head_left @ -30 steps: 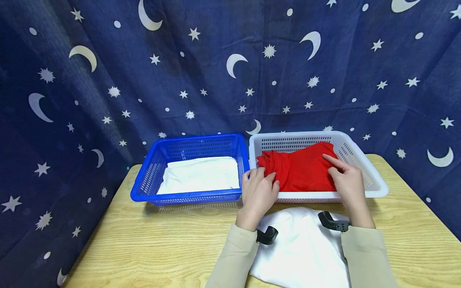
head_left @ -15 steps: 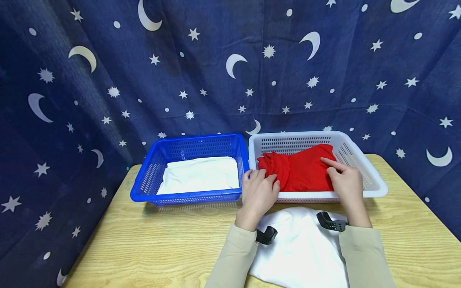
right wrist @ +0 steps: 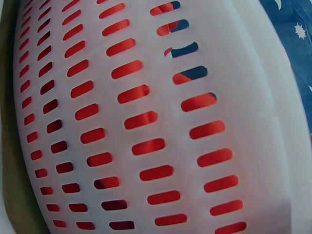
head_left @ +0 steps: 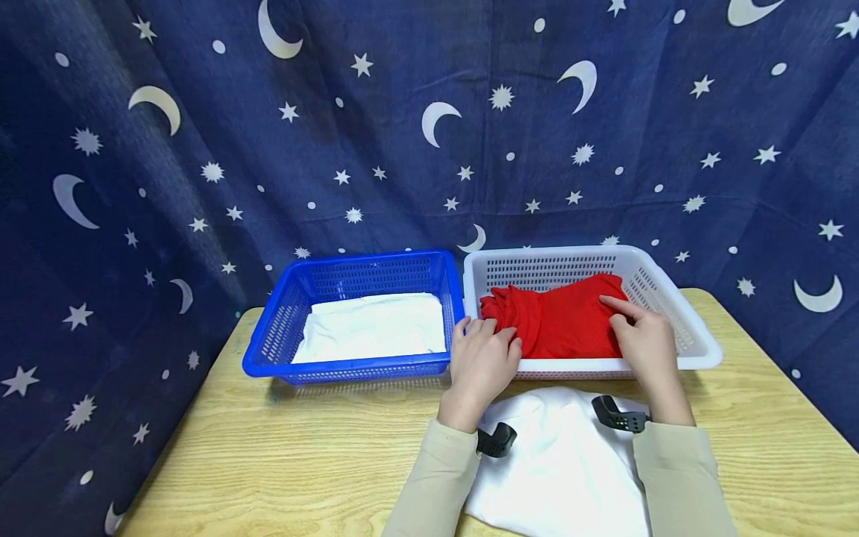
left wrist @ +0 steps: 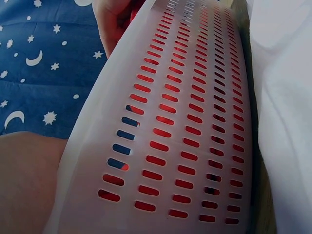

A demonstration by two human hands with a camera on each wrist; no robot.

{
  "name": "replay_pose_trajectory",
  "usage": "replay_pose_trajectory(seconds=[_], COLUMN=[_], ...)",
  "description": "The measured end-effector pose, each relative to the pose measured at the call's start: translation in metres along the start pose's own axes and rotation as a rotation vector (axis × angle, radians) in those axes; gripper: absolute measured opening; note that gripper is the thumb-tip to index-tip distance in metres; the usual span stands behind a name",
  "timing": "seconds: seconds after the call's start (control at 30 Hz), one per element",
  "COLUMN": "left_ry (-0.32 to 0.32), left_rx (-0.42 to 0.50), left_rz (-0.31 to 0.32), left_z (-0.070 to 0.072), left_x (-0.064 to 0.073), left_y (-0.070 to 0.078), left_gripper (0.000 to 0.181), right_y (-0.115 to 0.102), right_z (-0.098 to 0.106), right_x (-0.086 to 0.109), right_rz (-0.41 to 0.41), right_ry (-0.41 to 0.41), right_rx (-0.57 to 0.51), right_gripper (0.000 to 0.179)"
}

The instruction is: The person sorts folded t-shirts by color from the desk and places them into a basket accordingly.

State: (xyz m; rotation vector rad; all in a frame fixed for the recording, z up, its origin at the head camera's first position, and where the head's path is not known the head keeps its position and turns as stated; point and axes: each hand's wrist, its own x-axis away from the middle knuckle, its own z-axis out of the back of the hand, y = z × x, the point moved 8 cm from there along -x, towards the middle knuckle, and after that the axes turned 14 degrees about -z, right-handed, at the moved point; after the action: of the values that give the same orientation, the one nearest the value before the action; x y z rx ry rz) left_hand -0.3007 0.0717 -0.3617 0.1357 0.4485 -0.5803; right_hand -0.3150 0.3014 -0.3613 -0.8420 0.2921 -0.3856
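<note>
A folded red cloth [head_left: 570,321] lies in the white plastic basket [head_left: 590,365], bunched at its left end. My left hand [head_left: 485,356] reaches over the basket's front left corner, its loosely bent fingers resting on the bunched end. On the right, my right hand [head_left: 647,339] reaches over the front rim, its index finger laid out straight on the cloth and the thumb apart below it. Both wrist views look mostly at the slotted wall of the white basket [left wrist: 165,131], with red showing through. Part of my left hand [left wrist: 29,180] appears at the left wrist view's lower left.
A blue basket [head_left: 369,367] stands just left of the white one, with a folded white cloth [head_left: 376,324] inside. Under my forearms a larger white cloth [head_left: 560,462] lies on the wooden table [head_left: 302,447]. A star-and-moon curtain [head_left: 403,149] hangs close behind both baskets.
The red cloth's back right part has sunk lower in the white basket. My right hand has shifted very slightly; my left hand has stayed almost in place.
</note>
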Motion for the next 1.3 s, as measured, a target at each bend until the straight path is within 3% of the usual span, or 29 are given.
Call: replay_pose_trajectory(seconds=[0.23, 0.47, 0.73, 1.3], left_ry=[-0.008, -0.025, -0.062, -0.005], left_rx=[0.001, -0.004, 0.006, 0.011], left_rz=[0.002, 0.011, 0.046, 0.006], left_z=[0.0005, -0.0009, -0.0029, -0.0003], left_x=[0.0001, -0.0007, -0.0004, 0.0002], left_y=[0.0003, 0.0003, -0.0021, -0.0002], left_gripper=[0.030, 0.032, 0.037, 0.029], right_y=[-0.0008, -0.0016, -0.0018, -0.0037], right_z=[-0.0023, 0.0008, 0.0021, 0.0052], right_x=[-0.0001, 0.0009, 0.0004, 0.0015], right_rz=[-0.017, -0.024, -0.015, 0.001], right_ry=[-0.021, 0.014, 0.026, 0.031], right_rx=[0.028, 0.036, -0.010, -0.034], right_gripper=[0.038, 0.039, 0.038, 0.036])
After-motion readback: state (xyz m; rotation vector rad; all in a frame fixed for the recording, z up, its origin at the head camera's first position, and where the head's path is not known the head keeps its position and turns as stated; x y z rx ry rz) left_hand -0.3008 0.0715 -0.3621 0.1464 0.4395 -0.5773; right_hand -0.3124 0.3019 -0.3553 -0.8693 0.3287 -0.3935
